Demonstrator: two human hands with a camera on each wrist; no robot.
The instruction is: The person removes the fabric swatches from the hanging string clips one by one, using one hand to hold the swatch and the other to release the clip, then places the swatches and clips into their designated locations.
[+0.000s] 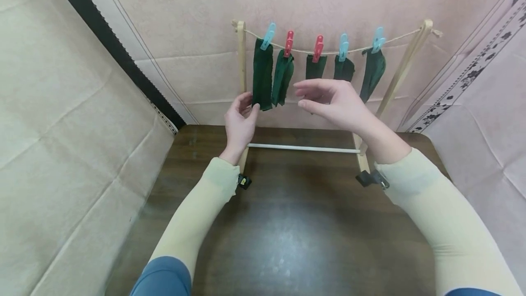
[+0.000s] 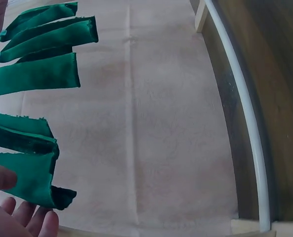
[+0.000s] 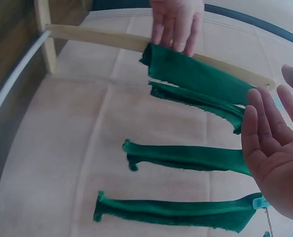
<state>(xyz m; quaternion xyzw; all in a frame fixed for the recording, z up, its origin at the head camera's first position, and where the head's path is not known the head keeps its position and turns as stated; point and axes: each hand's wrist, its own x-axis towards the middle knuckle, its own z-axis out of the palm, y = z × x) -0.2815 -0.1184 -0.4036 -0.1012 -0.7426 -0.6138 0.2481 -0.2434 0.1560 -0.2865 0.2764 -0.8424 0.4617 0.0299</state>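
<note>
Left hand (image 1: 239, 122) touched the leftmost green cloth (image 1: 263, 74), thumb and fingers apart. Right hand (image 1: 337, 100) hung right of it, near side of the rope (image 1: 303, 52), thumb and fingers also apart.

Free gap between green cloths (image 1: 263, 74) and white crossbar (image 1: 304, 148), wooden posts (image 1: 398, 74) either side.

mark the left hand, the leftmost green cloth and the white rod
Left hand (image 1: 240, 125), head view, middle of the hand
Leftmost green cloth (image 1: 263, 75), head view, middle of its front
White rod (image 1: 304, 148), head view, middle of its length
</note>
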